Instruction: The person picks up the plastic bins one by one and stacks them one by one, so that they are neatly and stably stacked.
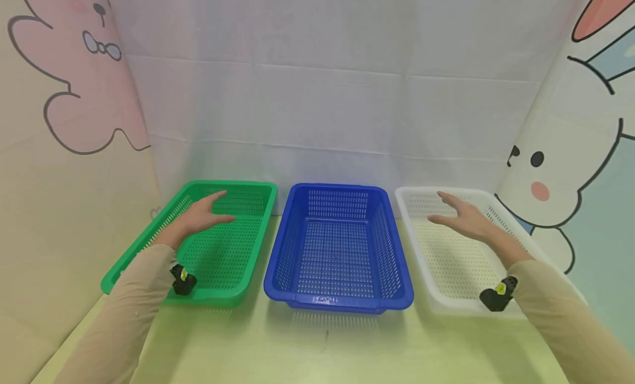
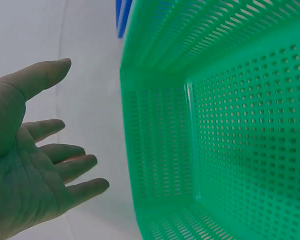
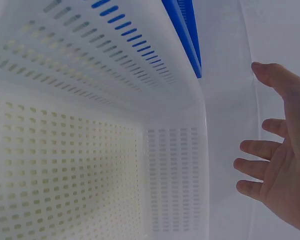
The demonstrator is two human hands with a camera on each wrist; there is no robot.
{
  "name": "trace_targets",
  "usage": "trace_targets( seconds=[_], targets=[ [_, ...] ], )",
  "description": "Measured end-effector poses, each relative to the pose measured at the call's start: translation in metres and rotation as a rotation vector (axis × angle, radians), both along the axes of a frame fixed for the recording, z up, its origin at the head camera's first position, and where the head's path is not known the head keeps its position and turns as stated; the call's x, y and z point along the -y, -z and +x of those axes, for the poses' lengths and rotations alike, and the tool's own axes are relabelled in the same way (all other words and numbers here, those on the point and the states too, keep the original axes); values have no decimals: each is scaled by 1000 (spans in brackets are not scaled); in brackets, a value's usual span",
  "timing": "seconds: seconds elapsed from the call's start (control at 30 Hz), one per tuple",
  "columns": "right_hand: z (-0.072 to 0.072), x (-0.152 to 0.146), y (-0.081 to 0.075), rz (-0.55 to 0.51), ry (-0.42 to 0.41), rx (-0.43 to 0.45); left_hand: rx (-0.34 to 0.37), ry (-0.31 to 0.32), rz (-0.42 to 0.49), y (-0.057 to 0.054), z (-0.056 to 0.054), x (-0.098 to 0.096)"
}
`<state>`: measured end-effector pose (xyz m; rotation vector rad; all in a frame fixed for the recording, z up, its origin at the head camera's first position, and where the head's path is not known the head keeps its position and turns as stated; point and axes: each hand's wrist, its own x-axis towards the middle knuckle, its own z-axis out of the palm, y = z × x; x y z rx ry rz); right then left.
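Observation:
My left hand (image 1: pixel 200 214) hovers above the green basket (image 1: pixel 270 207), thumb and fingers spread apart and holding nothing. In the left wrist view the same hand (image 2: pixel 35 150) shows its palm, with the green basket (image 2: pixel 160 145) beside it. Over the white basket (image 1: pixel 416 252) hangs my right hand (image 1: pixel 466 218), also with spread fingers and nothing in it. Its palm (image 3: pixel 285 165) faces the camera in the right wrist view, to the right of the white basket's end wall (image 3: pixel 175 175). All the baskets seen from above hold nothing.
A blue basket (image 1: pixel 339 302) stands between the green and white ones on the pale green-yellow table (image 1: pixel 347 351). White cloth (image 1: pixel 322 108) hangs behind them. Side panels carry a pink cartoon animal (image 1: pixel 94 92) and a white cartoon animal (image 1: pixel 570 141).

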<state>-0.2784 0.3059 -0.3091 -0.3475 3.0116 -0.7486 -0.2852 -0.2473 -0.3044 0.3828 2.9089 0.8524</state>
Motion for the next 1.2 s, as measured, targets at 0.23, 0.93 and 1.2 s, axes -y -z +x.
trace_targets(
  seconds=[0.23, 0.93, 1.2],
  targets=[
    [3, 12, 0, -126, -21, 15, 103, -6, 112, -2, 3, -11],
    [16, 43, 16, -301, -4, 11, 191, -82, 358, 9, 19, -59],
    [23, 58, 22, -397, -13, 29, 167, -90, 396, 17, 23, -75]
  ],
)
